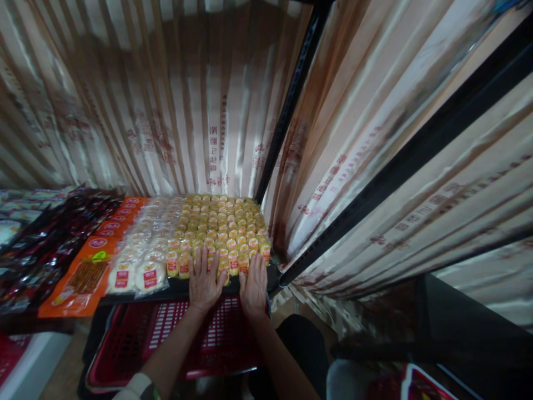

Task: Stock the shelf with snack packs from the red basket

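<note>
Rows of small yellow-wrapped snacks (pixel 222 222) with round pale tops stand packed together at the right end of a dark shelf. Against their front row lies my left hand (pixel 205 280), palm forward with the fingers stretched and slightly apart. My right hand (pixel 254 286) rests the same way on the front row, close to the shelf's right corner. Neither hand is wrapped round a single piece. To the left of the snacks are clear bags of round white cakes (pixel 152 273) with red labels. Beyond those lie orange snack packets (pixel 85 272) with brown sticks pictured.
A red plastic basket (pixel 125 355) sits below the shelf edge, under my forearms. Dark packets (pixel 54 239) fill the shelf's left part. Black metal posts (pixel 291 105) frame the shelf, and pale printed curtains (pixel 187 100) hang behind and to the right.
</note>
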`<state>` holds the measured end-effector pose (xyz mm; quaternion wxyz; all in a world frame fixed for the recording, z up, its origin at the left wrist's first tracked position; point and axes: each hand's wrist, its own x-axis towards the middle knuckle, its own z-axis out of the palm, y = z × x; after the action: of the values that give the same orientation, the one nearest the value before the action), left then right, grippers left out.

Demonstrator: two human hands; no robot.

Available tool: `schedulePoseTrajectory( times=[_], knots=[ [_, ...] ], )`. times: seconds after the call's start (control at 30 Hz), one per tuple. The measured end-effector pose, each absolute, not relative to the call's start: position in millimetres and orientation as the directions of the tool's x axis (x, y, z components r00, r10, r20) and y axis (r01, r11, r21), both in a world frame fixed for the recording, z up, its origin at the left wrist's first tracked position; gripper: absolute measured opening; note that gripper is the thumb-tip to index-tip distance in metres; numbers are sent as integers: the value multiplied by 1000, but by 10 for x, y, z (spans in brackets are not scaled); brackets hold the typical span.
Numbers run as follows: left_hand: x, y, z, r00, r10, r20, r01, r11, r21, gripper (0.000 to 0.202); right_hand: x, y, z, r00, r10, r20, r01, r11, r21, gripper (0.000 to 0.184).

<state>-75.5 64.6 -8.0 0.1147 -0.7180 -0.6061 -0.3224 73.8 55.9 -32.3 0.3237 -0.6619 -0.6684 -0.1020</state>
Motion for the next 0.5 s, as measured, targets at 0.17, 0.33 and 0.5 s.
schedulePoseTrajectory(
  times=[0.17,0.33,0.5],
  knots=[
    [-758,648,-90,65,783,619,948,-242,207,52,765,550,-268,136,800,584,938,85,-335,69],
    [-759,638,-83,73,776,626,952,-241,188,52,809,665,-170,212,801,560,918,34,-396,77],
    [-748,637,-71,77,775,627,958,-233,170,51,835,807,-132,252,806,536,903,3,-429,72]
  ],
)
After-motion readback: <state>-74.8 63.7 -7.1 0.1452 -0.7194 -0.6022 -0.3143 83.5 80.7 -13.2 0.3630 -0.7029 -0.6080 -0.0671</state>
